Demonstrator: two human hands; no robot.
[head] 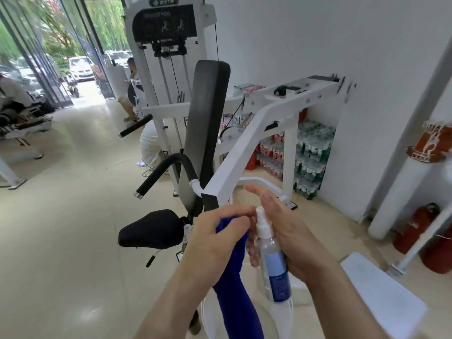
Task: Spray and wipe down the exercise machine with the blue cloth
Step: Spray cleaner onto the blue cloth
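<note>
Head view: both hands are up close in front of the machine [247,143]. The left hand [215,241] grips the blue cloth [234,280], fingers curled round its upper end; the rest of the cloth hangs straight down below the wrist. The right hand [286,236] is wrapped round the bottle [274,263], which is held upright with its white nozzle on top; the index finger sticks out straight above the nozzle, not on it. Left fingertips sit just beside the nozzle; contact cannot be told. Cloth and bottle are side by side, cloth to the left, and look to touch near the bottle neck. The machine's white arm runs diagonally just beyond the hands. Its black back pad [208,123] stands upright behind, the black seat [151,228] is left of the left hand, and a curved black handle [166,172] is above the seat. Water packs [310,155] are stacked against the right wall. Red extinguishers [415,228] stand far right on the floor. A white bench [381,299] is at lower right.
</note>
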